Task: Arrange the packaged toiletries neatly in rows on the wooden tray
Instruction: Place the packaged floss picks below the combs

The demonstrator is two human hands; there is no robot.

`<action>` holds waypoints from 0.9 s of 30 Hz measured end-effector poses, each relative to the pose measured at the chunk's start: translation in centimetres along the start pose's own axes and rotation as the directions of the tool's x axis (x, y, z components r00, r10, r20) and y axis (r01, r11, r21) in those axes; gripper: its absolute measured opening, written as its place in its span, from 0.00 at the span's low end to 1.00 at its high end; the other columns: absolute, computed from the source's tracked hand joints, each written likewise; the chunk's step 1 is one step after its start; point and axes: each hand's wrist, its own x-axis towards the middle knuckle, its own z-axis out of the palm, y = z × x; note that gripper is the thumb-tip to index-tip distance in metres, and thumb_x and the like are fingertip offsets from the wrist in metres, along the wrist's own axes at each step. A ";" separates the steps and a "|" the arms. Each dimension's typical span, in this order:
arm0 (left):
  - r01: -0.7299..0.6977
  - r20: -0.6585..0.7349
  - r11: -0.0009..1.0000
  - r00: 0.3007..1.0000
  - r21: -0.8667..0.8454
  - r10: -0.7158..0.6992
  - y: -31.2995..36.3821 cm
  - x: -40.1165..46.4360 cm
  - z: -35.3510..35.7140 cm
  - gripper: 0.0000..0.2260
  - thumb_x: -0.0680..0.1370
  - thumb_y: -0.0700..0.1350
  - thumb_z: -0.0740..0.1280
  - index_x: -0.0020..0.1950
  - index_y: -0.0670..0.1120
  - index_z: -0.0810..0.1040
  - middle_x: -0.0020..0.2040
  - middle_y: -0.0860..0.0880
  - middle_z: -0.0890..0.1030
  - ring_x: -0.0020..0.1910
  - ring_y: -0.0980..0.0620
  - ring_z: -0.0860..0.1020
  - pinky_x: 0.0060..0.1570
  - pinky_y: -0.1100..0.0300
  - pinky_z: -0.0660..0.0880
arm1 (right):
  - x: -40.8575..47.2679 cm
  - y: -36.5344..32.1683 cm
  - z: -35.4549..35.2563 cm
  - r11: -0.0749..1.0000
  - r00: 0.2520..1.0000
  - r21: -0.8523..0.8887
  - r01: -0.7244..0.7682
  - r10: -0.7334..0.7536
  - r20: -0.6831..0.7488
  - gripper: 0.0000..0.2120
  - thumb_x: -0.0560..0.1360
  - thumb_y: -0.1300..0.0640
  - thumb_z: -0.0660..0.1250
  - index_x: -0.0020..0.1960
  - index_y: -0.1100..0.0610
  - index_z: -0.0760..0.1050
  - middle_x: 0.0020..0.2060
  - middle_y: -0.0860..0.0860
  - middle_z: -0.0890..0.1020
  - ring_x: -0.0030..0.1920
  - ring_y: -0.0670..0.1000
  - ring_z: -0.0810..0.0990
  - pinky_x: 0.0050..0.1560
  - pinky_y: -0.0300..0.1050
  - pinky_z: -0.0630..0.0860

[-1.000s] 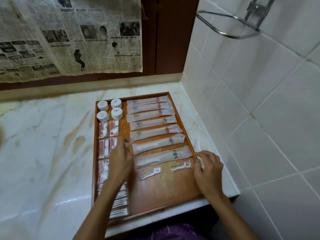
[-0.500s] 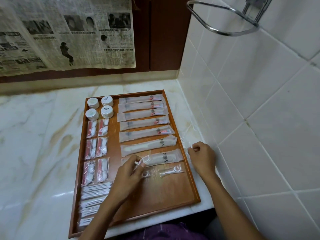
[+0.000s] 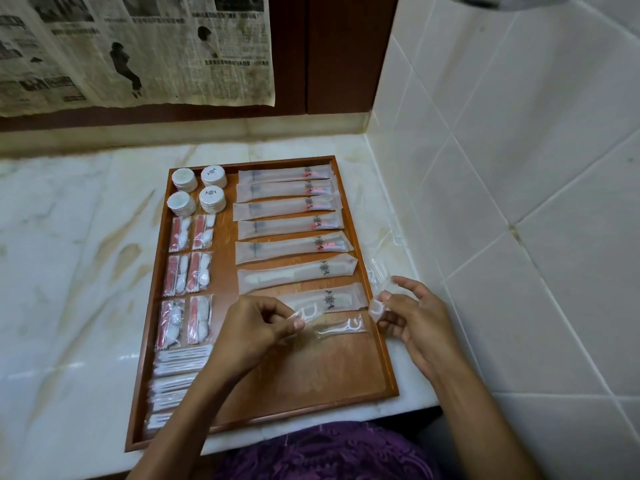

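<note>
Two floss-pick packets are now off the surface: left hand [image 3: 256,327] has lifted one [image 3: 306,315] from the wooden tray [image 3: 277,386]'s near-right area; right hand [image 3: 412,313] pinches another [image 3: 377,306] at the right rim. A third [image 3: 341,327] lies placed. Row building proceeds.

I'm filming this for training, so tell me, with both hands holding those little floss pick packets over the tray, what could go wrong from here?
1. The left hand pinches a floss pick packet right above the comb packet; setting it down may nudge that tidy row askew.
2. The right hand holds a clear packet over the wooden tray rim; it could slip onto the marble counter.
3. Spare clear packets lie off the tray by the tiled wall, easily overlooked.
</note>
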 end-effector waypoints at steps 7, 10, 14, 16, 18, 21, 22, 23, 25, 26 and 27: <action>0.049 -0.067 0.996 0.997 0.078 -0.044 -0.8 -1.0 0.1 0.08 0.72 0.40 0.75 0.36 0.51 0.84 0.34 0.53 0.84 0.34 0.55 0.82 0.39 0.54 0.78 | -1.9 0.8 -0.2 0.970 0.997 -0.238 0.042 -0.026 0.071 0.17 0.72 0.63 0.72 0.58 0.50 0.75 0.38 0.59 0.85 0.31 0.52 0.80 0.31 0.41 0.78; 0.060 -0.037 0.983 0.998 0.175 -0.055 -1.2 -2.0 0.0 0.08 0.74 0.40 0.73 0.36 0.52 0.82 0.32 0.55 0.84 0.35 0.57 0.82 0.42 0.53 0.78 | -2.4 0.7 0.0 0.963 0.992 -0.263 0.052 -0.020 0.123 0.18 0.72 0.64 0.72 0.58 0.47 0.75 0.38 0.61 0.84 0.32 0.54 0.81 0.31 0.42 0.79; 0.065 -0.047 0.953 0.997 0.295 -0.054 -1.7 -3.4 0.3 0.05 0.73 0.44 0.74 0.38 0.53 0.82 0.33 0.54 0.83 0.36 0.57 0.81 0.43 0.54 0.78 | -3.0 0.7 0.4 0.908 0.983 -0.388 0.157 -0.105 0.151 0.15 0.73 0.62 0.72 0.56 0.52 0.74 0.36 0.55 0.85 0.33 0.51 0.82 0.32 0.39 0.78; 0.056 -0.040 0.935 0.998 0.351 -0.045 -1.9 -4.0 0.5 0.03 0.73 0.46 0.74 0.40 0.52 0.83 0.35 0.54 0.84 0.38 0.58 0.80 0.44 0.55 0.77 | -3.2 0.9 0.6 0.798 0.954 -0.522 0.300 -0.258 0.154 0.11 0.71 0.60 0.74 0.50 0.52 0.77 0.36 0.48 0.85 0.35 0.44 0.83 0.35 0.36 0.78; 0.046 -0.026 0.914 0.999 0.403 -0.039 -2.1 -4.3 0.6 0.02 0.73 0.47 0.74 0.41 0.51 0.84 0.38 0.54 0.84 0.40 0.57 0.80 0.44 0.58 0.75 | -3.4 1.3 0.8 0.590 0.870 -0.659 0.467 -0.442 0.220 0.07 0.70 0.59 0.76 0.44 0.50 0.81 0.36 0.43 0.83 0.39 0.41 0.81 0.39 0.31 0.76; 0.023 -0.025 0.872 1.000 0.490 -0.012 -2.3 -4.5 0.8 0.05 0.72 0.50 0.75 0.43 0.50 0.86 0.41 0.53 0.84 0.42 0.53 0.80 0.39 0.60 0.69 | -3.6 2.4 1.1 0.298 0.735 -0.724 0.622 -0.540 0.410 0.06 0.69 0.63 0.76 0.42 0.55 0.82 0.39 0.44 0.80 0.40 0.43 0.77 0.43 0.33 0.74; 0.008 -0.024 0.855 1.000 0.519 0.005 -2.4 -4.5 0.9 0.06 0.72 0.51 0.75 0.44 0.49 0.86 0.41 0.51 0.84 0.42 0.52 0.79 0.39 0.60 0.67 | -3.7 2.8 1.1 0.242 0.725 -0.737 0.631 -0.523 0.448 0.05 0.68 0.63 0.76 0.41 0.55 0.82 0.39 0.45 0.80 0.40 0.43 0.76 0.45 0.37 0.75; -0.006 -0.025 0.836 0.999 0.549 0.023 -2.5 -4.5 1.0 0.07 0.72 0.52 0.74 0.44 0.49 0.86 0.41 0.50 0.84 0.43 0.50 0.79 0.38 0.60 0.65 | -3.8 3.2 1.1 0.193 0.725 -0.754 0.628 -0.498 0.476 0.05 0.69 0.61 0.77 0.40 0.55 0.81 0.38 0.45 0.80 0.40 0.44 0.76 0.46 0.42 0.74; -0.032 -0.029 0.777 0.997 0.628 0.064 -2.8 -4.6 1.1 0.08 0.73 0.52 0.72 0.45 0.48 0.86 0.42 0.48 0.83 0.45 0.47 0.77 0.39 0.58 0.63 | -3.8 4.1 0.8 0.126 0.748 -0.784 0.608 -0.421 0.513 0.06 0.69 0.53 0.76 0.39 0.53 0.81 0.37 0.43 0.80 0.42 0.44 0.74 0.50 0.46 0.67; -0.049 -0.018 0.732 0.996 0.679 0.083 -3.0 -4.7 1.2 0.08 0.74 0.51 0.71 0.45 0.48 0.85 0.42 0.48 0.82 0.46 0.46 0.76 0.39 0.57 0.64 | -3.8 4.4 0.7 0.119 0.770 -0.794 0.596 -0.368 0.522 0.07 0.69 0.49 0.76 0.39 0.51 0.81 0.38 0.41 0.79 0.43 0.42 0.73 0.51 0.45 0.62; -0.067 -0.003 0.683 0.995 0.728 0.100 -3.1 -4.7 1.2 0.07 0.75 0.50 0.69 0.46 0.48 0.84 0.43 0.47 0.80 0.48 0.45 0.75 0.40 0.56 0.66 | -3.9 4.7 0.6 0.118 0.789 -0.802 0.586 -0.309 0.532 0.08 0.69 0.46 0.75 0.40 0.49 0.81 0.39 0.40 0.79 0.45 0.41 0.71 0.51 0.44 0.58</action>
